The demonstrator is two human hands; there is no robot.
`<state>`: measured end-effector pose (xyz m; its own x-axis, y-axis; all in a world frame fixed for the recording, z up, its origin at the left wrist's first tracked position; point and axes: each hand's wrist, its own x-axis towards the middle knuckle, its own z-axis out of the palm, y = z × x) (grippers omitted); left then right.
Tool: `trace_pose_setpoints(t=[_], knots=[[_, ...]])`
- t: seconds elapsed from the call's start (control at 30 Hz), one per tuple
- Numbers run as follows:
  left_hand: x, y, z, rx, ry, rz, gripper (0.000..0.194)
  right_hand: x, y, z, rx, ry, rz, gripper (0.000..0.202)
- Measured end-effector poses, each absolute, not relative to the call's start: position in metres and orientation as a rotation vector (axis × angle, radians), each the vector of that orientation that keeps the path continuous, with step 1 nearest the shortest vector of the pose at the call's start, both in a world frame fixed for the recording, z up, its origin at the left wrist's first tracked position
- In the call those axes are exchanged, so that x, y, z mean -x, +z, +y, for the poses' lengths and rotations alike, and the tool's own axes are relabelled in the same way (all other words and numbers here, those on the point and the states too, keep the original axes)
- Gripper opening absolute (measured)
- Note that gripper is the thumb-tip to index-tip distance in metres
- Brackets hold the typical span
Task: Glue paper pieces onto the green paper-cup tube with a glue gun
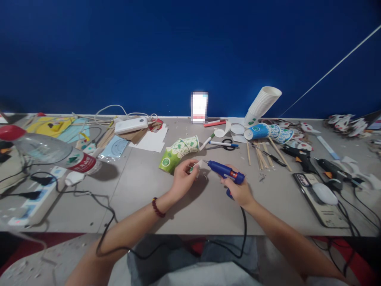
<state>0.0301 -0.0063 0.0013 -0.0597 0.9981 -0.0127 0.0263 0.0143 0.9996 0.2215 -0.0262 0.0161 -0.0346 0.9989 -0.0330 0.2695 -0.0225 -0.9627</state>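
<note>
Right now the right hand [239, 192] is wrapped around the grip of a blue glue gun [226, 171], fingers closed on the handle, with the nozzle aimed left toward the other hand. Its black cord [244, 234] drops off the front edge of the grey table [143, 190] and loops down over the lap. The left hand [183, 178], a dark bead bracelet [157, 208] on its wrist, pinches a small white piece [200, 164] between thumb and fingertips, holding it just at the nozzle tip; what the piece is exactly is too small to tell. Just beyond the left hand lies a chain of green paper cups [178, 151], tipped on its side and curved. Further back sit a green marker [207, 142], a blue pen [223, 143] and scissors [228, 144]. To the right, a chain of blue cups [269, 132] lies on its side beside a leaning stack of white cups [262, 104], with wooden sticks [262, 155] scattered in front. Two black glue guns [312, 161] and a phone [320, 202] with a white mouse [324, 193] on it lie at the far right. On the left, a plastic bottle [44, 153] lies on its side near a power strip [32, 200].
</note>
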Motion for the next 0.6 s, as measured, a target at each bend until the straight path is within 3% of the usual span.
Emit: trace_pose_setpoints(t=[0.37,0.6], knots=[[-0.03,0.001,-0.0058,-1.195,1.231,1.278,0.027,-0.2211,0.0181,-0.0258,1.332,1.119,-1.493,0.011],[-0.0305,0.0034,-0.007,-1.186,1.219,1.287,0.026,-0.2199,0.0216,-0.0271,1.401,1.114,-1.437,0.016]])
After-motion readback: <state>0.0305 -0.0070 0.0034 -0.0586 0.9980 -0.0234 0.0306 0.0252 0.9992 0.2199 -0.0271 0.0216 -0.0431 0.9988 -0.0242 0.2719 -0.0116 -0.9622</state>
